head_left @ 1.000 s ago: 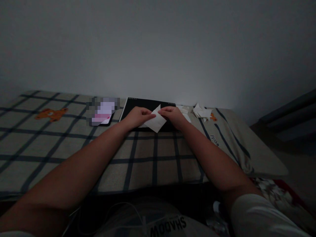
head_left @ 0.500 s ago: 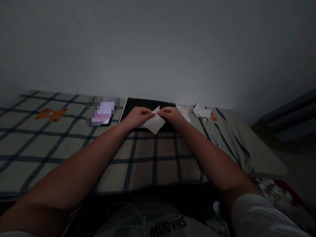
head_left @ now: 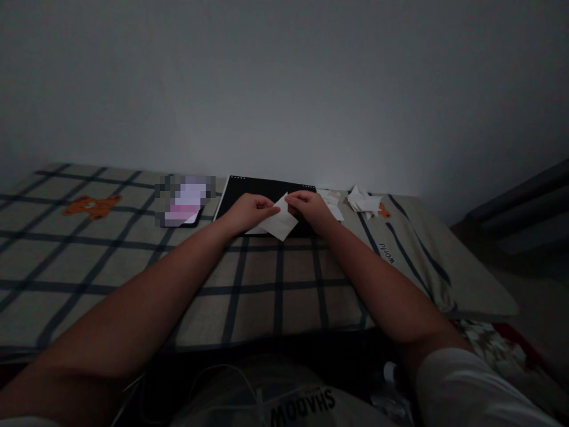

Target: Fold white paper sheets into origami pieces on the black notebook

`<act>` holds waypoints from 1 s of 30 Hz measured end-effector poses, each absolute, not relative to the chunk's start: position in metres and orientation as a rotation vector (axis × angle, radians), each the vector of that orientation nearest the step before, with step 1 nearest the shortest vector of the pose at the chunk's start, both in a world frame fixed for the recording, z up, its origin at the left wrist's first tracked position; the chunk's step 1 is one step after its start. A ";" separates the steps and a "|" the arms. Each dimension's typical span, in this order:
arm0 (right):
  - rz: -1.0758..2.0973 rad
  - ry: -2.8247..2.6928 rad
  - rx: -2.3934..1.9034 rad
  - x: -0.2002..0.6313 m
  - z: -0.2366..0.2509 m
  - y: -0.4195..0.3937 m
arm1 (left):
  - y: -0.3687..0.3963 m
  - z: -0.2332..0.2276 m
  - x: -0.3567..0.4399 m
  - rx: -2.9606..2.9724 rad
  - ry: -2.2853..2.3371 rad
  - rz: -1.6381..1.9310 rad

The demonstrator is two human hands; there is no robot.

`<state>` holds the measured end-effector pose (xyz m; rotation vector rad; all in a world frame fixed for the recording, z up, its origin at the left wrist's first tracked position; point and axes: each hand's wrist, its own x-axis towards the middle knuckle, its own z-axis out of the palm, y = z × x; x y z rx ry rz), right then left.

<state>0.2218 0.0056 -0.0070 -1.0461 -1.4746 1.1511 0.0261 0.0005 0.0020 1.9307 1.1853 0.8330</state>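
Both hands pinch a white paper sheet (head_left: 279, 222) (folded, tilted) at its top corner: left hand (head_left: 249, 211) and right hand (head_left: 309, 207) closed on it, over the black pad (head_left: 258, 190) by the bed's (head_left: 89, 261) far edge.

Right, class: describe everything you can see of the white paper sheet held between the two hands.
The white paper sheet looks thin, plain and unmarked, folded into an angular shape with one corner pointing up and another pointing down toward the camera. The left hand and right hand pinch its upper edges from either side. It sits over the black pad lying on the checked cloth; whether it rests on the pad cannot be told.
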 end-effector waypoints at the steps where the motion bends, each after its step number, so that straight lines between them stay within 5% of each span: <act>1: 1.143 -1.475 -1.051 0.222 -0.007 0.006 | 0.001 0.002 0.026 1.936 1.182 0.825; 30: 1.184 -1.456 -1.011 0.222 -0.008 0.010 | 0.004 0.000 0.025 1.942 1.135 0.815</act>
